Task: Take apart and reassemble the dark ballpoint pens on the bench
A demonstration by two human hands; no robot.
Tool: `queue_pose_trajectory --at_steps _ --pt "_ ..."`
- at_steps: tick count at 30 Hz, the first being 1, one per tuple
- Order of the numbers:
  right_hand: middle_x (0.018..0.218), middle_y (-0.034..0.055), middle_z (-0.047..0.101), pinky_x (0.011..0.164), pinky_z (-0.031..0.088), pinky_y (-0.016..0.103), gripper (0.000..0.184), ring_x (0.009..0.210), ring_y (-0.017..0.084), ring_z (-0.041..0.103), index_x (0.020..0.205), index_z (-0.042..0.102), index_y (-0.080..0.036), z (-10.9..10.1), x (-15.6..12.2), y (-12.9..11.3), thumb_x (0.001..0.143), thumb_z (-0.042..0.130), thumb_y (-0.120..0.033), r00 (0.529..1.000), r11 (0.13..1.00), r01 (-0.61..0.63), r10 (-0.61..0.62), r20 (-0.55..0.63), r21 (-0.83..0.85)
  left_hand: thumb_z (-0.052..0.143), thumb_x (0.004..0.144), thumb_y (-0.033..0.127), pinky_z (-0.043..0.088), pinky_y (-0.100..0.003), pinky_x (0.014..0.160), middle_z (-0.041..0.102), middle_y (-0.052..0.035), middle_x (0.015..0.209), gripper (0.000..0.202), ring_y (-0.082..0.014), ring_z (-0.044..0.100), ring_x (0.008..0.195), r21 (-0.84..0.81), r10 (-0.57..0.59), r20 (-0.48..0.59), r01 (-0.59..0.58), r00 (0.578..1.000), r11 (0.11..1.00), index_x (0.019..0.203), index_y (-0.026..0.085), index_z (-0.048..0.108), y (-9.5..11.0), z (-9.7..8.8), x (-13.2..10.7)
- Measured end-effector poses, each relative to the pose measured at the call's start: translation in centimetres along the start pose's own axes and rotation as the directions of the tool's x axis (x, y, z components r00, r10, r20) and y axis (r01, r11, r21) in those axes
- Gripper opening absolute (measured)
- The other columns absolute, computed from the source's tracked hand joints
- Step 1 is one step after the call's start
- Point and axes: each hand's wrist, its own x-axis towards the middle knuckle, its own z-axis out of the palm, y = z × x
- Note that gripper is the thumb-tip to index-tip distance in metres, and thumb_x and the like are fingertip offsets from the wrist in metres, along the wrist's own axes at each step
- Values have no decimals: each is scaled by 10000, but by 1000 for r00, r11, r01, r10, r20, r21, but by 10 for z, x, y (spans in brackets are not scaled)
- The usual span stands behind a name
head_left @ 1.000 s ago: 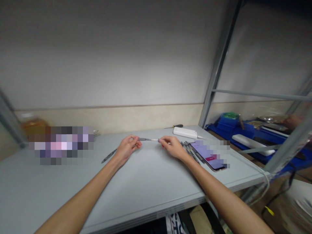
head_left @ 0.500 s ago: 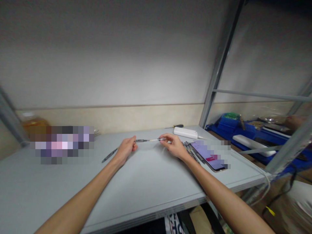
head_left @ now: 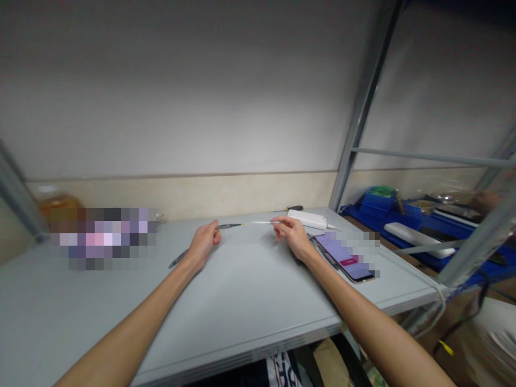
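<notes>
One pale wall (head_left: pixel 226 107), plain, above a cream lower band. One grey table (head_left: pixel 242 301), light-topped, set before the wall. One metal upright (head_left: pixel 358 118), slanting at the table's right rear. Two bare hands above the table: the left hand (head_left: pixel 203 243), fingers curled closed with a pen barrel gripped at thumb and forefinger; the right hand (head_left: pixel 293 235), thumb and forefinger pinched together on a slim pale rod, lower fingers loosely bent. One phone (head_left: pixel 342 257), screen lit, lying right of the right hand. One white block (head_left: pixel 307 219), corded, behind that hand. One screwdriver (head_left: pixel 295 208), dark-handled, near the wall. One pen (head_left: pixel 178 259), lying partly behind the left wrist. One pen barrel (head_left: pixel 229 226), grey, pointing right. One slim pale rod (head_left: pixel 263 222), seemingly just short of the barrel's tip, though blurred.
</notes>
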Motion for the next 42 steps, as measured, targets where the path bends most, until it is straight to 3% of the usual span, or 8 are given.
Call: queue_pose_trajectory --at_steps 5,24,42 --pt "518 -39 485 423 330 212 175 437 73 414 714 615 -129 -3 3 3 599 618 -260 1000 998 -1 4 -31 68 420 773 449 331 -236 502 323 56 385 425 -87 298 405 -37 -12 -22 11 1000 999 435 201 350 0 -2 2" --pt "497 -46 491 450 309 230 181 421 76 414 720 627 -132 0 0 3 595 624 -262 999 999 -22 23 47 -37 411 802 463 298 -240 501 335 48 383 460 -91 310 419 5 5 48 -5 999 1000 435 188 383 -7 1 3" --pt "512 -37 490 431 318 223 168 429 77 415 711 627 -131 -3 2 5 595 616 -252 1000 1000 -6 6 20 -18 412 790 448 282 -241 486 324 47 374 461 -92 311 407 15 24 -8 -24 1000 1000 408 195 366 1 1 0"
